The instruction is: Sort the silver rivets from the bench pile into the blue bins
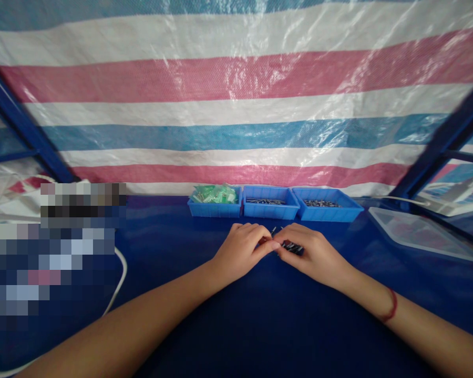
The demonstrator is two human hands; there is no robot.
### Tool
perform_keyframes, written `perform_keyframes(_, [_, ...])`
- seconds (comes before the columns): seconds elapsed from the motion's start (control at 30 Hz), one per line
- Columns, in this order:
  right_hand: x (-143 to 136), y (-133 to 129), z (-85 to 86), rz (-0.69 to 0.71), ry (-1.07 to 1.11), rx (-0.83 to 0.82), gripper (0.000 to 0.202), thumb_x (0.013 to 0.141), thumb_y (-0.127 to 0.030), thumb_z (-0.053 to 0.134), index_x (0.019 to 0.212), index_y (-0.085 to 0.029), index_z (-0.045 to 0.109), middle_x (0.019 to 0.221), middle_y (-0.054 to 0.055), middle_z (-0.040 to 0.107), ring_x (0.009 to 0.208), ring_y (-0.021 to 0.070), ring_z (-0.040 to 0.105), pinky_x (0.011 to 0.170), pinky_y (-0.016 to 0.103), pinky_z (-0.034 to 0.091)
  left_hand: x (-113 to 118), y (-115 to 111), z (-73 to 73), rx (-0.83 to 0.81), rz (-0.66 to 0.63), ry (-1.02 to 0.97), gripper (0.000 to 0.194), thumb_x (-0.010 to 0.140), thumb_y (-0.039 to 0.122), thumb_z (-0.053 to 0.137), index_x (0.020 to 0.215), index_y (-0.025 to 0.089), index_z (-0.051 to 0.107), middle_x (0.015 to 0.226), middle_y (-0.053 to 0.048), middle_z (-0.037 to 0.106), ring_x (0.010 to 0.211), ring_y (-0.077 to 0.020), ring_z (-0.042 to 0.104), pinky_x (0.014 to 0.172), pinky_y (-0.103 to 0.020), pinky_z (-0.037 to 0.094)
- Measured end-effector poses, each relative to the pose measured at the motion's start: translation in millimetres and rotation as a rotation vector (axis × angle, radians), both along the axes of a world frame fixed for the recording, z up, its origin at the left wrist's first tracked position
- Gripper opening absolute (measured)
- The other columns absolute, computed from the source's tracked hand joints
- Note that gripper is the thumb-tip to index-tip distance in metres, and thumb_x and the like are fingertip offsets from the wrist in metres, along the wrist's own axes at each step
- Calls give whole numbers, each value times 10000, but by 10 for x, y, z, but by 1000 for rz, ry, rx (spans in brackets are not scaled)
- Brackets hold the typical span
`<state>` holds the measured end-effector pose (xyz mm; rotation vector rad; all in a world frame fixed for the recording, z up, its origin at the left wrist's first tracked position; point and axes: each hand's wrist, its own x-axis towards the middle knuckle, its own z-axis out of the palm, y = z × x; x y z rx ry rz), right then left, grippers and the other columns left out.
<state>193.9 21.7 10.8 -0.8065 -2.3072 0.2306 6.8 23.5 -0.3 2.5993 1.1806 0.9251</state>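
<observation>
My left hand and my right hand meet at the fingertips over the blue table, in front of the bins. Both are pinched around a small, thin dark piece, whose tip shows between them; the rest of it is hidden by the fingers. Several dark, screw-like pieces lie in a small pile beside and partly behind my right fingers. Behind the hands stand three blue bins: the left bin holds green and clear packets, the middle bin long thin metal pieces, the right bin small metal pieces.
A clear plastic lid or tray lies at the right on the blue table. A white cable curves along the left, beside a blurred-out area. Blue metal posts flank a striped plastic sheet at the back.
</observation>
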Motion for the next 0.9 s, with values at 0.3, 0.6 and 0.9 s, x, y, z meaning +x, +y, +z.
perform_keyframes(0.3, [1,16,-13,-41,31,-47,90,846,-207,538,810,-196,620,741,24,640,669,144,586,642,277,473,1,-13,-12,15,-11,-57,99,911,249,477,891,195,558,890,8,661,842,-152,602,757,-299,382])
perform_keyframes(0.6, [2,14,-31,-30,-3,-68,126,868,-248,524,835,-196,633,766,27,649,711,150,589,666,281,463,-7,2,-8,19,-12,-78,105,898,274,505,874,190,564,884,7,659,831,-149,600,745,-290,396])
perform_keyframes(0.9, [-10,17,-31,-34,3,-88,133,869,-224,501,828,-196,625,790,27,660,734,146,599,679,277,468,-2,-1,7,-2,-27,-148,84,885,240,514,875,187,578,879,-14,658,814,-150,604,737,-279,431])
